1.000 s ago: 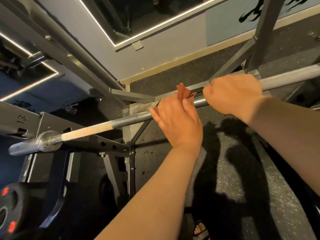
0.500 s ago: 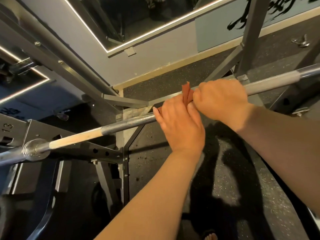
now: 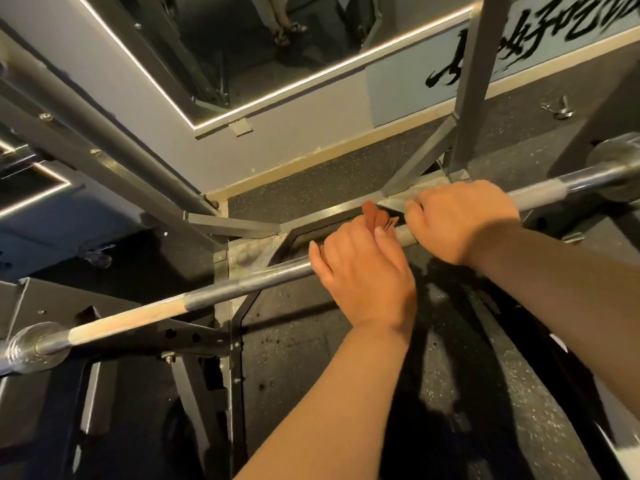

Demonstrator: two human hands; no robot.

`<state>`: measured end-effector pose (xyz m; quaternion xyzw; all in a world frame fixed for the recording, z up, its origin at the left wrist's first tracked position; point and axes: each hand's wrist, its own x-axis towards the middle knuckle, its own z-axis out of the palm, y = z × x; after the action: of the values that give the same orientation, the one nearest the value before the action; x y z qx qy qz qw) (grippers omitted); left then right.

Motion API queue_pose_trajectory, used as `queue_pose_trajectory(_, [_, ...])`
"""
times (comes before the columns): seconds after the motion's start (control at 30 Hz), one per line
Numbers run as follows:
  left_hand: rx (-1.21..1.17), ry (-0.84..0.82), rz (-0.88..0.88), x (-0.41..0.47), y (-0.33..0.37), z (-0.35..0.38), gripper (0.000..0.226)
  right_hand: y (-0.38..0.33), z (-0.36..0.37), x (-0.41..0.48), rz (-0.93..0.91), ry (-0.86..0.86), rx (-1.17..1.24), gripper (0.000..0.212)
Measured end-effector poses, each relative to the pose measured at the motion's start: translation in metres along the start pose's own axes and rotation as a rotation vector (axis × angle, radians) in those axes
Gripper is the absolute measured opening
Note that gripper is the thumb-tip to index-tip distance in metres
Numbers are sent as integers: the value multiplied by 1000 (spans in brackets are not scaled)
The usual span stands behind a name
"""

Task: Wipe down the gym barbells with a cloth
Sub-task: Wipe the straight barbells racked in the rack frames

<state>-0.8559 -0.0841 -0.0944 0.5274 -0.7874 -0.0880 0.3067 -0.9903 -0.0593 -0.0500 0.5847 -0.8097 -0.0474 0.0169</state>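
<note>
I am mid-wipe: my left hand (image 3: pixel 363 271) clamps the orange cloth (image 3: pixel 375 214) around the barbell (image 3: pixel 242 284), my right hand (image 3: pixel 460 220) grips it just beside, and next I should slide the cloth away from my right hand.

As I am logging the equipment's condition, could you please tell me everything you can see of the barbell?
The barbell is a long grey metal bar running slanted from lower left to upper right. Its shaft has a paler tan stretch near the left collar, and a thicker sleeve shows at each end. The left hand holds a reddish cloth round its middle; the right hand grips it just beside. What supports it is unclear.
</note>
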Motion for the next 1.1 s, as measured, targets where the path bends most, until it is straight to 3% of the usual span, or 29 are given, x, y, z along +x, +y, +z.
queue_pose_trajectory(0.17, [52, -248, 248, 2, -10, -11, 39, 2, 1, 2, 62, 3, 135, 54])
queue_pose_trajectory(0.23, [81, -222, 293, 4, -38, -25, 38, 2, 3, 1, 47, 8, 116, 54])
queue_pose_trajectory(0.33, [77, -92, 99, 6, -62, -34, 35, 2, 4, -6, 11, 62, -4, 35])
queue_pose_trajectory(0.4, [83, -38, -3, 6, -57, -27, 35, 1, 0, -7, 3, 100, 24, 34])
queue_pose_trajectory(0.53, [102, -2, -59, 9, -45, -20, 38, 13, 2, -8, -180, 76, 61, 30])
queue_pose_trajectory(0.67, [116, -10, -86, 9, -43, -24, 43, 39, 11, -18, -15, 165, -20, 20])
queue_pose_trajectory(0.73, [106, -7, -143, 10, -27, -19, 46, 38, 13, -15, -29, 153, -75, 22])
queue_pose_trajectory(0.93, [32, -130, 93, -6, 28, 5, 39, 38, 11, -14, -115, 139, -106, 30])
queue_pose_trajectory(1.03, [81, -255, 281, 0, 7, -9, 42, 42, 14, -13, -154, 178, -93, 42])
queue_pose_trajectory(1.1, [123, -210, 277, 3, -18, -20, 37, 44, 21, -9, -119, 228, -36, 53])
